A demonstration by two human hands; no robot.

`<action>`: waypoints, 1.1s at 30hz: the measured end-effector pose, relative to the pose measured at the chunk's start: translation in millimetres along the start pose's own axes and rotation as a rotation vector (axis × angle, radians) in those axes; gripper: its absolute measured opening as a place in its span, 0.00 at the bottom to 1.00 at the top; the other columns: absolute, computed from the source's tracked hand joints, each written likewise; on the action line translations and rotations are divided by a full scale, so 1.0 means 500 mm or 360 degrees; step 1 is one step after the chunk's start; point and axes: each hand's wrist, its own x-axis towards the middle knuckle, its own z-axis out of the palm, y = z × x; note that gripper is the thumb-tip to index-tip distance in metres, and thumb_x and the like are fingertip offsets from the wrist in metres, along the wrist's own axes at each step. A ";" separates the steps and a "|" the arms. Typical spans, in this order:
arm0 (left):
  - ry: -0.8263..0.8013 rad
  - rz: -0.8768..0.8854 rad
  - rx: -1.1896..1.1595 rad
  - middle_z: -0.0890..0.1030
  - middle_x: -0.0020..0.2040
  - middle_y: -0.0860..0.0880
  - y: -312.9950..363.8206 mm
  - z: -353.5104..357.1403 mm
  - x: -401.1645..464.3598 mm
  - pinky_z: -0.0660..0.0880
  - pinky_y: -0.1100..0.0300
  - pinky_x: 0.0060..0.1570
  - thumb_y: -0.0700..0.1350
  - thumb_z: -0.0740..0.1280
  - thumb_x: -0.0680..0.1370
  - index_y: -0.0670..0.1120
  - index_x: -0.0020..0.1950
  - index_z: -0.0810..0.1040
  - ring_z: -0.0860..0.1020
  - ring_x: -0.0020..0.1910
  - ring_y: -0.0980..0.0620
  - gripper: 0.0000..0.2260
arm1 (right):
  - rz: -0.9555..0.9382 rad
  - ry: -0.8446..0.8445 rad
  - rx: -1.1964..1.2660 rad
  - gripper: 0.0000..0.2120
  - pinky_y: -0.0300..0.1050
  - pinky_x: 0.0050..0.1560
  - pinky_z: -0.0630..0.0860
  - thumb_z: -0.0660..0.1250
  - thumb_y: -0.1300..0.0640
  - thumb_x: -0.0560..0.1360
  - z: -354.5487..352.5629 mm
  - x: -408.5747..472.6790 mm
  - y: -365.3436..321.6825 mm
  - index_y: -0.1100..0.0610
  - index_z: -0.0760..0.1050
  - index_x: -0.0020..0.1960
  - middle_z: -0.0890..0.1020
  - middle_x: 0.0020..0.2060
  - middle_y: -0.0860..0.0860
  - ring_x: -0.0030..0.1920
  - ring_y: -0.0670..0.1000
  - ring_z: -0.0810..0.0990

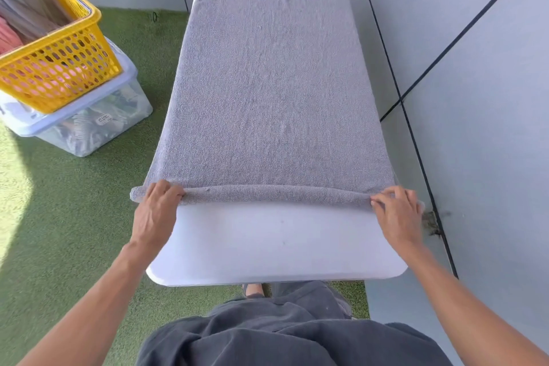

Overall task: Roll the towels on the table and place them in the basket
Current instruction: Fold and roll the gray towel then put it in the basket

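A grey towel [270, 80] lies spread flat along the white table [276, 244], covering most of its length. Its near edge is turned over into a thin roll running across the table. My left hand [156, 208] grips the left end of that roll, fingers curled over it. My right hand [396, 211] pinches the right end of the roll at the table's right edge. A yellow basket [61, 68] stands at the left, holding a grey towel and a pink one.
The basket sits on top of a clear plastic storage box [89, 125] on green artificial grass [74, 202]. Grey walls [475, 98] close in the right side and the far end. My legs stand against the table's near edge.
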 end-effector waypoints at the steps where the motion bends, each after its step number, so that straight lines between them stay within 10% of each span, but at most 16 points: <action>1: 0.0008 -0.0004 -0.0016 0.76 0.48 0.43 0.005 0.008 -0.015 0.77 0.47 0.35 0.37 0.66 0.77 0.39 0.52 0.79 0.74 0.47 0.43 0.05 | -0.0048 0.0027 -0.0004 0.07 0.55 0.56 0.66 0.73 0.55 0.72 0.007 -0.012 -0.004 0.54 0.83 0.50 0.77 0.51 0.52 0.54 0.58 0.71; 5: -0.0022 0.0064 0.0041 0.74 0.56 0.42 0.009 0.028 -0.048 0.80 0.46 0.40 0.38 0.72 0.73 0.38 0.60 0.75 0.73 0.52 0.41 0.17 | -0.0157 -0.0126 0.0027 0.22 0.55 0.63 0.66 0.75 0.57 0.69 0.034 -0.032 0.001 0.63 0.77 0.61 0.75 0.55 0.57 0.58 0.62 0.71; 10: -0.0009 0.0071 0.0089 0.76 0.55 0.42 0.003 0.032 -0.006 0.76 0.44 0.47 0.32 0.70 0.72 0.39 0.57 0.75 0.74 0.52 0.39 0.15 | -0.0059 -0.0271 0.0191 0.17 0.57 0.62 0.68 0.69 0.71 0.71 0.030 0.021 0.001 0.67 0.78 0.59 0.77 0.51 0.61 0.54 0.65 0.74; 19: -0.0652 -0.0214 -0.0022 0.80 0.56 0.45 -0.037 -0.004 0.044 0.73 0.50 0.52 0.34 0.61 0.77 0.44 0.60 0.79 0.76 0.57 0.41 0.15 | -0.0062 -0.0929 0.0122 0.12 0.47 0.59 0.70 0.65 0.61 0.77 -0.020 0.053 0.036 0.58 0.78 0.60 0.80 0.56 0.54 0.59 0.55 0.77; 23: -0.0497 -0.0467 -0.0356 0.80 0.55 0.43 -0.027 -0.015 0.072 0.72 0.53 0.51 0.33 0.63 0.76 0.44 0.58 0.80 0.78 0.53 0.42 0.13 | 0.0190 -0.0515 0.0676 0.09 0.46 0.56 0.71 0.69 0.65 0.73 -0.026 0.048 0.021 0.52 0.77 0.50 0.79 0.49 0.51 0.51 0.52 0.77; 26: -0.0127 -0.0160 -0.0169 0.77 0.47 0.43 -0.020 -0.008 0.050 0.70 0.51 0.46 0.31 0.66 0.75 0.42 0.48 0.81 0.73 0.46 0.41 0.08 | 0.0091 -0.0083 0.0384 0.04 0.45 0.57 0.63 0.70 0.60 0.74 -0.012 0.014 0.006 0.54 0.81 0.47 0.77 0.48 0.52 0.53 0.56 0.74; 33: -0.0048 0.0101 0.0084 0.75 0.54 0.39 0.017 0.032 -0.026 0.75 0.44 0.51 0.36 0.72 0.73 0.37 0.59 0.75 0.74 0.51 0.39 0.16 | -0.0162 -0.0287 0.0194 0.22 0.54 0.67 0.65 0.73 0.60 0.72 0.020 -0.019 0.018 0.59 0.74 0.64 0.76 0.57 0.53 0.62 0.58 0.71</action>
